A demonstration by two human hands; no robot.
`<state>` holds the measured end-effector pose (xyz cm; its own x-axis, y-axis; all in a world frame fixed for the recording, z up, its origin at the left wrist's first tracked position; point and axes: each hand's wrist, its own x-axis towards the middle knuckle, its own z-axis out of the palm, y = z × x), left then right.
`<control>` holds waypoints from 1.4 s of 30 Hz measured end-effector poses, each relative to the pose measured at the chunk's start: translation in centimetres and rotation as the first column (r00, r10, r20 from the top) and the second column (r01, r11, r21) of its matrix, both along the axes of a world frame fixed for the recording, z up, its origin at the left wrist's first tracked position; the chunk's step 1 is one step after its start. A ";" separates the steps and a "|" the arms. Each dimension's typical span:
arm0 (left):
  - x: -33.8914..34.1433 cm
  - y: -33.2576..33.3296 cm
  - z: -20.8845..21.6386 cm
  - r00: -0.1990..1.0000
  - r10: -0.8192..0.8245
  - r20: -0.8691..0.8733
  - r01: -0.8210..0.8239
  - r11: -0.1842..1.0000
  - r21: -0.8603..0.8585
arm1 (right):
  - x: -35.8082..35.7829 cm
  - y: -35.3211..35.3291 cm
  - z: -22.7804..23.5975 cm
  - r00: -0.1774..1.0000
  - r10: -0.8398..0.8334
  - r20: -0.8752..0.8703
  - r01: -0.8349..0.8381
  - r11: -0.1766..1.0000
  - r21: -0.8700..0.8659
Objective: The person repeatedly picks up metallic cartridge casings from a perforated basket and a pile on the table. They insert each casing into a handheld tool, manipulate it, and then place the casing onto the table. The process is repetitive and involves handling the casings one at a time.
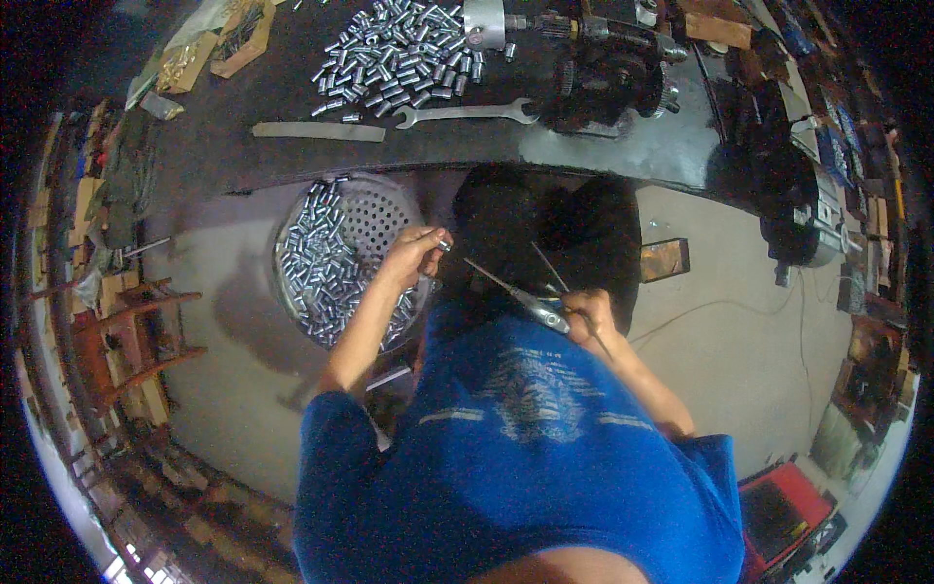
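Pinched in the fingers of my left hand [416, 257] is a small shiny metal sleeve [445, 245]. This hand hovers at the right rim of a round perforated metal tray [375, 209], whose left and lower parts are heaped with many similar sleeves [316, 258]. My right hand [591, 319] is wrapped round a silver hand-held rotary tool [540, 310] with a long thin shaft. The shaft points up and left toward the sleeve, with a gap between them. A second thin rod [550, 265] rises near my right hand; whether I hold it cannot be made out.
On the dark workbench [224, 170] ahead lie a pile of sleeves [399, 58], an open-ended wrench [467, 114], a flat strip [319, 130] and a dark geared machine [613, 78]. A small box [664, 259] and a cable [720, 307] are on the floor at right.
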<state>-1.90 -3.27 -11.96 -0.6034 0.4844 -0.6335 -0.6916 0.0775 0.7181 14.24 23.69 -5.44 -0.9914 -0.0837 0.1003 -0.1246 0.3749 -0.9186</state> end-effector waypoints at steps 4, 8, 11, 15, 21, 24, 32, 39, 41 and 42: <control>0.2 0.6 0.4 0.999 -0.021 0.033 0.022 0.999 -0.023 | -0.3 -1.0 1.7 0.995 -0.084 -0.054 0.086 0.996 0.033; 0.4 0.6 0.2 0.999 0.028 0.037 -0.028 1.000 -0.003 | 0.0 -0.3 -0.2 1.000 0.011 -0.025 -0.009 0.998 0.069; 0.7 0.2 -0.6 0.999 0.036 0.016 -0.036 0.999 -0.023 | 0.8 -0.1 -1.0 0.999 -0.028 -0.033 0.029 0.999 0.024; 0.9 -0.7 -1.2 0.999 0.048 -0.013 -0.048 0.999 -0.007 | 0.4 1.1 -1.5 0.900 0.144 0.413 -0.248 0.945 0.211; 0.8 -0.8 -1.6 0.994 0.105 0.007 -0.105 0.994 -0.023 | -0.1 -1.1 -1.5 0.933 -0.155 -0.324 0.158 0.987 -0.017; 1.1 -1.3 -1.4 1.000 0.009 -0.005 -0.009 1.000 -0.009 | 0.8 0.9 -2.4 0.996 0.066 0.065 -0.067 0.998 0.015; 1.5 -1.4 0.2 0.996 0.084 0.031 -0.083 0.996 -0.026 | -1.2 -0.3 -0.6 0.990 0.122 0.071 -0.128 0.989 0.074; 1.4 1.0 8.6 0.991 0.088 -0.103 -0.065 0.976 0.206 | -6.1 -1.6 5.5 0.874 0.476 -0.093 -0.456 0.872 0.178; 1.6 1.6 9.4 0.984 0.078 -0.157 -0.044 0.976 0.213 | -6.4 -2.2 5.3 0.873 0.456 -0.173 -0.423 0.885 0.194; 1.8 1.8 9.8 0.984 0.080 -0.162 -0.044 0.976 0.212 | -6.5 -2.3 5.3 0.869 0.447 -0.212 -0.410 0.890 0.199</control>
<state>-0.08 -1.44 -2.13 -0.7259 0.5526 -0.4095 -0.5577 -0.1244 0.8207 7.69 21.37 -0.18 -0.7991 -0.5267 0.2898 -0.5172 0.3567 -0.7780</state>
